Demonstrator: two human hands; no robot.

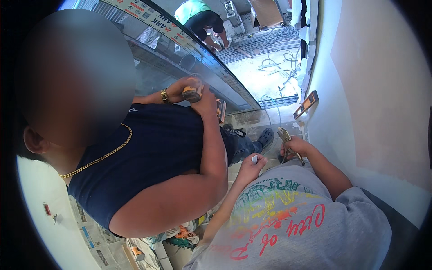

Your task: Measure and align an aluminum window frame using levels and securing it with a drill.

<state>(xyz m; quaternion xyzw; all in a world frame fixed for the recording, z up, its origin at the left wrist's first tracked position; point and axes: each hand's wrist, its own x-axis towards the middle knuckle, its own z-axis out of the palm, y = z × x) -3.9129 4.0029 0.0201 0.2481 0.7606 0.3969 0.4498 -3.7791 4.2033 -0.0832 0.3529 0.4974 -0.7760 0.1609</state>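
My left hand (pixel 253 168) is at my waist, fingers closed on a small white flat piece (pixel 254 159). My right hand (pixel 293 147) grips metal locking pliers (pixel 283 135), jaws upward, just right of it. A co-worker in a dark sleeveless top (pixel 157 148) stands close at my left, both hands (pixel 202 96) on a yellow-and-black cordless drill (pixel 192 93), held up beside a glazed frame (pixel 213 67).
An orange spirit level (pixel 306 105) leans by the right wall (pixel 382 90). Through the doorway, another person (pixel 200 22) bends over cables (pixel 274 40). A pale hose crosses the threshold (pixel 270 108). Tools and orange cord (pixel 184 232) lie behind the co-worker.
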